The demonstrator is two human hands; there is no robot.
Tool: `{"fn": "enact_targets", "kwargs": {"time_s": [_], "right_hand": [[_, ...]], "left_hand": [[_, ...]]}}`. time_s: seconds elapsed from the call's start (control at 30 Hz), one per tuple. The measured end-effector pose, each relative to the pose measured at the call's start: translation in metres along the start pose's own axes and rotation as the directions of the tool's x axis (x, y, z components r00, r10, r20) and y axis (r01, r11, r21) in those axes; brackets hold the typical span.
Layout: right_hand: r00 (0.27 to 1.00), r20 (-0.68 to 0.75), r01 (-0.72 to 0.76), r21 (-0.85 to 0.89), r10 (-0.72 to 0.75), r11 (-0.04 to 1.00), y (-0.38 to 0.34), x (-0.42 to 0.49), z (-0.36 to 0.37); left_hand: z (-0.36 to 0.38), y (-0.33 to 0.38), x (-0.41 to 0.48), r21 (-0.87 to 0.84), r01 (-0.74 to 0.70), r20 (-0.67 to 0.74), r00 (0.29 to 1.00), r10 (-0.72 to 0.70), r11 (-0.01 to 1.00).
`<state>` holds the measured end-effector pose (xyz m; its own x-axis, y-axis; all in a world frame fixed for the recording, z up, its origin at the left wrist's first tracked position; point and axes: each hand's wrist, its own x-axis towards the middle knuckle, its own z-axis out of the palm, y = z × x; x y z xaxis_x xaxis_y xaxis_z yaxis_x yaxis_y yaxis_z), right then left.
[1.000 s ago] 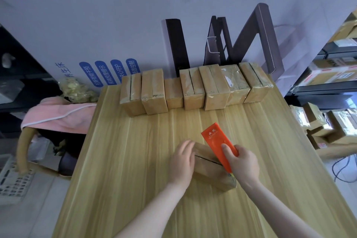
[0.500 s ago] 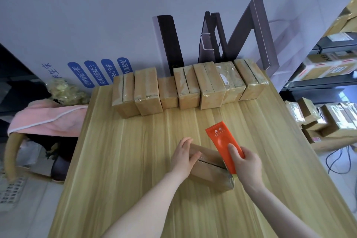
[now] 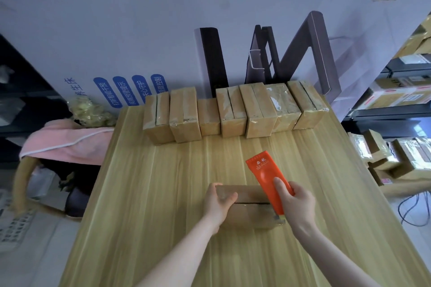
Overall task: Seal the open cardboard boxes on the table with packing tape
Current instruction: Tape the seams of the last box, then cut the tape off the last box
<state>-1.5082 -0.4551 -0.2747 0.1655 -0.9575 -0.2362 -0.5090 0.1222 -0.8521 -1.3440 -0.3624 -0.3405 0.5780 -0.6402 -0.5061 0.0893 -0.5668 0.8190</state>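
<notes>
A small cardboard box lies on the wooden table in front of me, with glossy tape over its top seam. My left hand grips the box's left end, thumb on top. My right hand holds an orange tape dispenser, index finger along its back. The dispenser's lower end rests at the box's right end. Its upper end tilts away from me.
A row of several taped cardboard boxes lines the table's far edge against a big white printed carton. A pink cloth lies over a chair at the left. More boxes are piled on the floor and shelves at the right.
The box has been turned from a slant to lie square to me. My left thumb now lies on its top. The dispenser has slid to the box's right end.
</notes>
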Motion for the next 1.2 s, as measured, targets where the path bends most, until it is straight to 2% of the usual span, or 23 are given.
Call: {"fn": "enact_targets", "kwargs": {"time_s": [0.13,0.27,0.43,0.53,0.67,0.73,0.83,0.93,1.0,1.07,1.13,1.2], "right_hand": [[0.996,0.087,0.028,0.076,-0.035,0.997,-0.024,-0.007,0.015],[0.980,0.186,0.052,0.073,-0.064,0.996,-0.047,-0.012,0.044],[0.958,0.272,0.075,0.065,-0.090,0.995,-0.069,-0.020,0.087],[0.948,0.300,0.092,0.064,-0.107,0.994,-0.079,-0.025,0.108],[0.943,0.319,0.086,0.044,-0.095,0.995,-0.090,-0.026,0.129],[0.944,0.319,0.071,0.033,-0.078,0.997,-0.094,-0.024,0.138],[0.955,0.294,0.046,0.009,-0.046,0.999,-0.098,-0.021,0.149],[0.960,0.281,0.011,-0.024,-0.004,1.000,-0.095,-0.017,0.161],[0.962,0.271,-0.020,-0.041,0.030,0.999,-0.091,-0.014,0.166],[0.963,0.264,-0.044,-0.048,0.056,0.998,-0.087,-0.011,0.169],[0.964,0.258,-0.056,-0.058,0.069,0.997,-0.084,-0.007,0.169],[0.962,0.261,-0.057,-0.091,0.079,0.994,-0.080,-0.001,0.168]], "left_hand": [[-0.040,-0.024,-0.010,-0.231,0.088,-0.266,0.952,-0.150,0.969],[-0.115,-0.044,-0.005,-0.476,0.076,-0.474,0.817,-0.329,0.876],[-0.202,-0.013,0.004,-0.654,-0.119,-0.649,0.594,-0.474,0.747],[-0.241,0.017,0.023,-0.713,-0.212,-0.653,0.548,-0.523,0.668],[-0.284,0.055,0.057,-0.798,-0.232,-0.582,0.537,-0.611,0.557],[-0.299,0.069,0.078,-0.814,-0.233,-0.568,0.511,-0.645,0.532],[-0.309,0.077,0.113,-0.813,-0.234,-0.569,0.514,-0.642,0.533],[-0.299,0.071,0.147,-0.778,-0.100,-0.552,0.579,-0.600,0.620],[-0.288,0.062,0.165,-0.743,0.049,-0.482,0.653,-0.585,0.667],[-0.280,0.056,0.181,-0.724,0.156,-0.385,0.716,-0.582,0.672],[-0.280,0.058,0.189,-0.679,0.190,-0.389,0.726,-0.567,0.709],[-0.283,0.059,0.199,-0.724,0.145,-0.378,0.734,-0.564,0.674]]}}
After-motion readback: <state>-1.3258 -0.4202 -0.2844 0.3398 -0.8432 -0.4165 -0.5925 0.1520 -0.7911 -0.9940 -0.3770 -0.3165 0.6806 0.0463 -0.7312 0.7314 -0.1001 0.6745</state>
